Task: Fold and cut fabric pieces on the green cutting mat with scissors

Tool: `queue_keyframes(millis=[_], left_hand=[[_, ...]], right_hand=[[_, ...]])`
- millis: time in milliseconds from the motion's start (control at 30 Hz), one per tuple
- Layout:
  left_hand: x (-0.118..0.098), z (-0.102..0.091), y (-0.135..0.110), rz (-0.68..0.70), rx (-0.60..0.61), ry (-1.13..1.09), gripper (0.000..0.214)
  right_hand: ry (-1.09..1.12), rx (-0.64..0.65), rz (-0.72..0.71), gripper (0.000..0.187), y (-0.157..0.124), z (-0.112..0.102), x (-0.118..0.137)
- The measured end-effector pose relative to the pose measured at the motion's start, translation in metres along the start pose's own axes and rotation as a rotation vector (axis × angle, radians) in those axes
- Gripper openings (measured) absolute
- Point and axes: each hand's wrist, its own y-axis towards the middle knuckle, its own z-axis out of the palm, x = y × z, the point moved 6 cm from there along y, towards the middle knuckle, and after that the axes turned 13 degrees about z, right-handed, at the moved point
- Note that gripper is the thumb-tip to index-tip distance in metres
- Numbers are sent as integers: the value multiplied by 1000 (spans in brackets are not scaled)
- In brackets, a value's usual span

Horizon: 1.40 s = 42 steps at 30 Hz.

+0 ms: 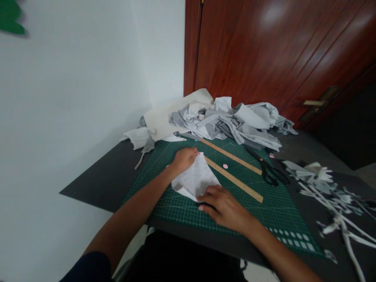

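Note:
A pale grey piece of fabric [195,178] lies on the green cutting mat [176,213] in front of me. My left hand [185,159] is closed on its far edge, with the fingertips near the top corner. At the near right corner, my right hand [225,204] has its fingers closed on the cloth. Something dark shows under the right fingers; whether it is a tool or a shadow I cannot make out. Just right of the fabric lies a wooden ruler [235,180], and a second wooden ruler [230,156] lies beyond it.
Black-handled scissors [267,170] rest at the mat's right side. A small pink piece [225,166] sits between the rulers. Heaped grey and white fabric [223,119] covers the back of the table, before a wooden door [264,51]. Cloth strips and scraps [331,196] lie at right.

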Motion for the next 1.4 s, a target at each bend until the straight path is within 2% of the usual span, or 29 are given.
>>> queue_keyframes(millis=[133, 233, 300, 433, 533, 667, 800, 933, 1000, 1067, 1167, 1400], left_hand=[[11, 0, 1, -51, -63, -63, 26], [17, 0, 2, -85, -109, -91, 31], [20, 1, 4, -93, -125, -103, 31], [26, 0, 8, -93, -138, -108, 31], [28, -1, 8, -89, -133, -104, 30], [21, -4, 3, -80, -96, -39, 27], [13, -4, -3, -72, 32, 184, 25], [10, -6, -3, -51, 70, 253, 21], [8, -9, -2, 3, 48, 272, 19], [3, -10, 0, 115, 47, 276, 22], [-1, -8, 1, 260, 109, 259, 31], [20, -15, -4, 140, 137, 233, 24]], right_hand=[[94, -38, -127, 16, -2, -7, 6], [184, 25, -210, 14, -3, -4, 13], [221, 53, -215, 16, -4, -2, 16], [208, 0, -92, 24, -2, -1, 7], [64, -70, 6, 31, 4, -3, -8], [-126, -62, 183, 44, 12, -9, -36], [-284, -45, 444, 38, 13, -19, -65], [-226, 14, 581, 30, 6, -28, -82], [-148, 29, 611, 28, 3, -33, -90], [-71, 54, 626, 28, 0, -36, -98], [29, 95, 628, 24, -2, -39, -108], [109, 50, 514, 9, 1, -39, -105]])
